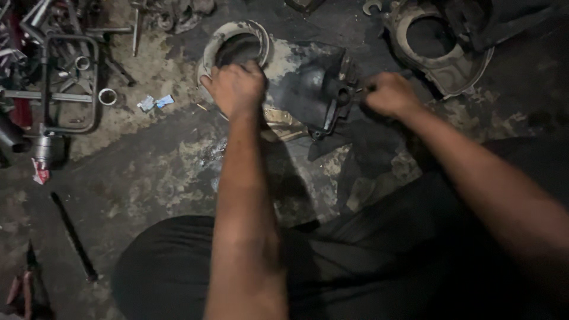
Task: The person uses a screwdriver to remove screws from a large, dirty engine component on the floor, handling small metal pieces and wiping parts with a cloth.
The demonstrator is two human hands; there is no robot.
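A dark, greasy metal housing (308, 89) with a round ring opening (237, 37) lies on the stained floor in front of me. My left hand (234, 88) grips the rim of that ring at its near edge. My right hand (388, 93) is closed around a small dark tool whose tip meets the housing's right side (347, 89). The tool itself is mostly hidden in my fist. Both forearms reach out over my dark-trousered knees.
A second round casing (441, 50) sits at the far right. Metal tubes, rings and a frame (71, 77) crowd the left. A black rod (74, 237) and red-handled pliers (24, 290) lie at the lower left. Scraps of paper (155, 102) rest on the floor.
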